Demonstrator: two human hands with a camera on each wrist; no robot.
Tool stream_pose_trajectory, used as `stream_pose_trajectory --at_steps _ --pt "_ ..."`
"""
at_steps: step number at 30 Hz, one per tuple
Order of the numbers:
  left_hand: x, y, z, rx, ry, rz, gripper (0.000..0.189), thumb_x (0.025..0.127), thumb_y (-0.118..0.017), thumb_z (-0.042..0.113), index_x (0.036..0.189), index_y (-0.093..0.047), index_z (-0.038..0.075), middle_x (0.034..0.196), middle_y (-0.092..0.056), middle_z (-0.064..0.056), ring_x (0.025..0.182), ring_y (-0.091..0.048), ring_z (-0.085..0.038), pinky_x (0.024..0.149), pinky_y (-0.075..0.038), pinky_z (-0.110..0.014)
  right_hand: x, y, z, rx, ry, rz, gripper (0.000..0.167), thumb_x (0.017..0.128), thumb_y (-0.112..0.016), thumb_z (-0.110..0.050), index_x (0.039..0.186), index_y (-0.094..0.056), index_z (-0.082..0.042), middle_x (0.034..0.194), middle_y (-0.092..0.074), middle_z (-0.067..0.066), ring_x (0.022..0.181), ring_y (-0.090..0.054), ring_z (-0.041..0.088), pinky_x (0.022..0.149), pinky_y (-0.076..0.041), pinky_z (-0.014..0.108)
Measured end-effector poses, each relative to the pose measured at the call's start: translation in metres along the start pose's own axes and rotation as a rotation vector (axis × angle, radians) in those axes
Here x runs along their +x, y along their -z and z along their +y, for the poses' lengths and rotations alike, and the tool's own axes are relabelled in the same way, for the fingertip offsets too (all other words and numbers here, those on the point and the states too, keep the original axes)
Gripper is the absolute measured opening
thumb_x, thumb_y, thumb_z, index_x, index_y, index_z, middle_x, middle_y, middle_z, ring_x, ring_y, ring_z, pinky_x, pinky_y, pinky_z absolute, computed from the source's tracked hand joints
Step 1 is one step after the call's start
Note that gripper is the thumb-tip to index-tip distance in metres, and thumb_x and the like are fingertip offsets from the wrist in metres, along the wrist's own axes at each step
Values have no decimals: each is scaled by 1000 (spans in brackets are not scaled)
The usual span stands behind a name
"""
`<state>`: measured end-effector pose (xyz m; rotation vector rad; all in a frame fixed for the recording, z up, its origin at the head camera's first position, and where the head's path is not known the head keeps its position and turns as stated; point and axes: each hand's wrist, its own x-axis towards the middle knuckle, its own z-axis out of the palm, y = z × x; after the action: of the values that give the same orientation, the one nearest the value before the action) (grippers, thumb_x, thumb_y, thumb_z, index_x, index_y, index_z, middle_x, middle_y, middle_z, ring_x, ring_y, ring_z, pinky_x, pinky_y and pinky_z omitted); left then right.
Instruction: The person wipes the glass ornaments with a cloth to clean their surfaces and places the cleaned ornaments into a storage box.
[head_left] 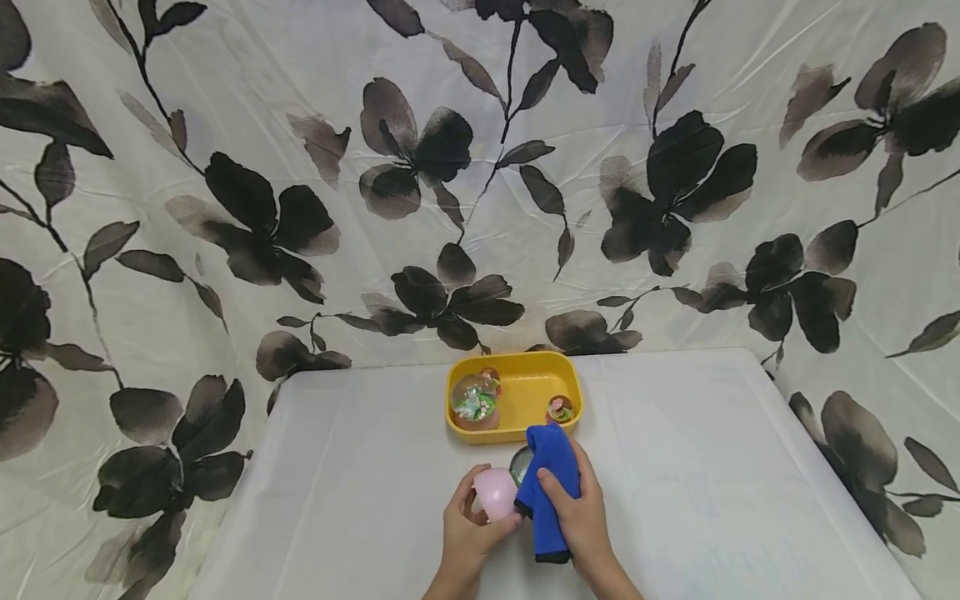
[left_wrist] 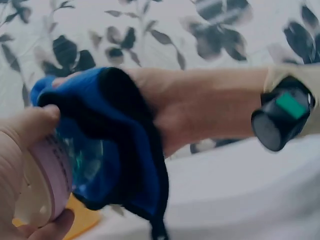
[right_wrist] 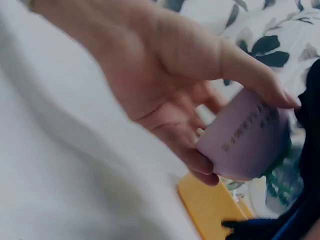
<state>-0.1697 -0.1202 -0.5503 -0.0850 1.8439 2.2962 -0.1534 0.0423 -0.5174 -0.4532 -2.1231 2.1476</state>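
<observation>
A snow globe with a pink base [head_left: 497,493] is tilted on its side above the front middle of the table. My left hand [head_left: 467,537] grips that base between thumb and fingers; lettering runs round it in the right wrist view. Folded over the clear dome [left_wrist: 89,157] is a blue cloth [head_left: 553,475] with black edging. My right hand [head_left: 588,521] holds the cloth against the globe, thumb on the near side. In the left wrist view the cloth hides part of the dome and most of the right hand's fingers.
Just beyond the hands stands a yellow tray [head_left: 525,404]. It holds a larger snow globe [head_left: 476,404] at its left, a small one [head_left: 490,377] behind that, and another small one [head_left: 560,408] at its right. White cloth covers the table [head_left: 360,467]; a flowered curtain [head_left: 525,233] hangs behind.
</observation>
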Motion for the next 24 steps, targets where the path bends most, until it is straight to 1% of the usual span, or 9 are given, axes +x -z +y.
stream_pose_trajectory --at_steps 3,6,9,12,14,17,19,21,24 --pt "-1 2 0 108 -98 -21 86 59 -90 -2 135 -50 8 128 -49 -17 93 -67 -29 73 -57 -35 -1 -1 5 -71 44 21 73 87 -73 -37 149 -37 -19 149 -36 11 129 -39 38 100 -35 60" --pt "0 6 4 267 -170 -74 85 59 -92 3 133 -52 16 126 -50 -12 97 -65 -24 73 -56 -32 -1 0 6 -168 100 24 69 82 -77 -39 143 -48 -24 147 -38 9 129 -40 38 99 -34 63" --pt "3 15 11 469 -262 -135 84 57 -95 15 130 -55 23 124 -54 -1 102 -60 -19 72 -56 -29 -1 4 3 -247 114 -27 67 80 -78 -41 139 -52 -26 146 -39 10 128 -41 40 97 -36 64" --pt "10 25 21 568 -325 -235 84 54 -97 24 128 -56 26 122 -56 6 100 -59 -19 69 -56 -29 1 10 -2 -270 78 -123 65 79 -78 -42 138 -53 -29 145 -42 7 127 -43 38 95 -38 62" --pt "14 32 27 566 -315 -317 84 54 -97 24 128 -56 27 122 -56 7 99 -60 -19 69 -56 -30 1 14 -5 -265 49 -204 64 80 -78 -41 139 -52 -31 146 -42 5 127 -43 37 96 -38 60" --pt "19 41 33 473 -236 -437 84 57 -95 14 130 -55 25 125 -56 1 98 -63 -22 72 -57 -33 0 20 -7 -245 40 -318 66 85 -74 -38 144 -45 -34 149 -39 4 129 -41 36 97 -37 60" --pt "21 45 35 392 -176 -492 85 58 -93 5 132 -54 23 127 -54 -4 99 -65 -26 74 -57 -36 -2 25 -7 -198 60 -384 66 88 -72 -31 147 -40 -34 152 -35 4 132 -37 37 98 -35 60" --pt "23 47 36 322 -130 -531 87 59 -91 -3 134 -52 20 128 -54 -10 99 -66 -29 74 -57 -39 -3 29 -5 -165 108 -439 63 91 -69 -25 146 -41 -32 154 -31 5 135 -33 38 99 -33 60" --pt "24 51 39 280 -114 -587 87 60 -90 -2 135 -51 17 128 -55 -14 98 -67 -31 74 -57 -41 -2 33 -4 -114 194 -516 53 92 -67 -16 141 -49 -25 154 -31 7 135 -31 41 98 -33 59"
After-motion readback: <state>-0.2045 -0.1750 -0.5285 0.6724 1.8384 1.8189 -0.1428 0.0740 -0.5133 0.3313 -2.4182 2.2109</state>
